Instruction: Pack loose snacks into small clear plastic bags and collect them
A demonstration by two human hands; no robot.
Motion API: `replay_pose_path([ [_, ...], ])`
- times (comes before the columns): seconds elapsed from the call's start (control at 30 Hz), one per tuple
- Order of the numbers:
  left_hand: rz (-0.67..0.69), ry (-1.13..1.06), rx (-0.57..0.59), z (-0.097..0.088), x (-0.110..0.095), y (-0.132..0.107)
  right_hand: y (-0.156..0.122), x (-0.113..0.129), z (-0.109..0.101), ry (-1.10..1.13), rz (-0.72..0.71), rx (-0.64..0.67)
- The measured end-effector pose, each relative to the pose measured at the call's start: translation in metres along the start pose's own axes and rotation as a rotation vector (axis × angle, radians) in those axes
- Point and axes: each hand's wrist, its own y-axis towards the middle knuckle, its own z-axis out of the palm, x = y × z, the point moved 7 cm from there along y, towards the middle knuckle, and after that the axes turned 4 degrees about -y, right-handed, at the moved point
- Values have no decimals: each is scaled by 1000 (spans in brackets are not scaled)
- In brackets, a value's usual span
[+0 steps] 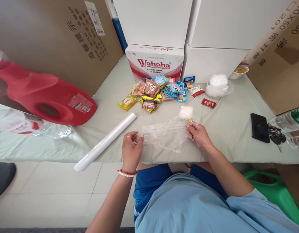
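A thin, wrinkled sheet of clear plastic film (164, 136) lies spread on the cloth between my hands. My left hand (132, 149) is at its left edge, fingers half bent and apart from the thumb, whose tip meets the film. At the right edge, my right hand (197, 133) pinches the film between thumb and fingers. Just above those fingertips is a small gold piece (190, 120); whether they touch it I cannot tell. Beyond it sits a pale pinkish-white wrapped bundle (186, 112). A white roll (105, 142) lies slanted left of my left hand, overhanging the table edge.
Several packaged snacks (151, 89) are heaped before a Wahaha carton (155, 63). Right of them are a red packet (209, 103) and a bowl of white plastic (217, 85). A red jug (47, 97) lies left; a black phone (259, 127) and keys (276, 133) lie right.
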Motion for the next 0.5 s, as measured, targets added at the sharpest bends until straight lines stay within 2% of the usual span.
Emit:
replay_pose_path([
  [0.07, 262, 149, -92, -9, -23, -7, -2, -1, 1, -63, 2, 7],
  [0.1, 405, 190, -62, -6, -35, -12, -3, 0, 1, -94, -2, 7],
  [0.17, 631, 209, 143, 11, -54, -25, -7, 0, 1, -169, -15, 12],
  [0.2, 681, 205, 270, 21, -59, -31, -9, 0, 1, -215, -27, 20],
  [0.27, 663, 214, 469, 37, -56, -39, -17, 2, 0, -324, -75, 45],
  [0.33, 572, 241, 542, 44, -45, -41, -27, 4, -2, -435, -150, 90],
  [0.4, 477, 251, 543, 43, -32, -40, -38, 6, -5, -541, -233, 133],
  [0.5, 351, 253, 428, 34, -18, -31, -50, 4, -13, -691, -339, 158],
])
